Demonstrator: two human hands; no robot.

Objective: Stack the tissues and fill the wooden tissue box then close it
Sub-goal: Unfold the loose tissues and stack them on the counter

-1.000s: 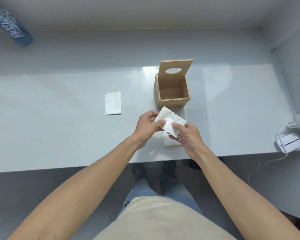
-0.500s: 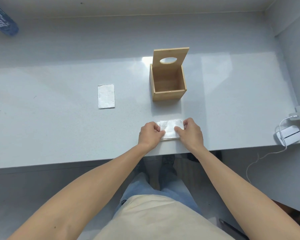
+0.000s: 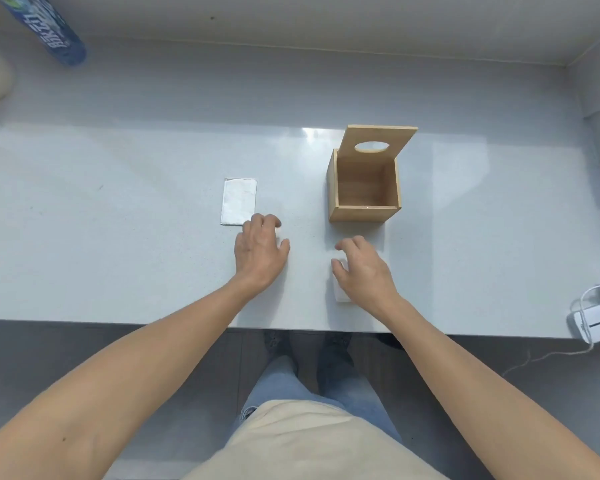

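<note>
The left hand [image 3: 260,252] lies palm down on the grey table [image 3: 118,237], its fingers loosely spread and holding nothing; the fingertips reach the near right corner of a flat tissue [image 3: 239,206] that lies alone on the table, though whether they actually touch it cannot be told. The right hand [image 3: 362,268] is also palm down with its fingers apart and slightly curled, resting over a small stack of tissues [image 3: 340,295] near the table's front edge; it grips nothing, and only a white strip of the stack shows at the left of the palm and wrist, so how many sheets lie there cannot be made out. Just beyond the right hand stands the wooden box [image 3: 364,188], open and seemingly empty inside, its lid [image 3: 378,142] with an oval hole tilted up and back at the far side. At the top left a blue bottle [image 3: 54,36] is cut off by the picture's edge, as is a pale object beside it. At the far right a small white device [image 3: 594,322] with a cable sits partly out of view. Below the table, jeans and shoes show dimly.
</note>
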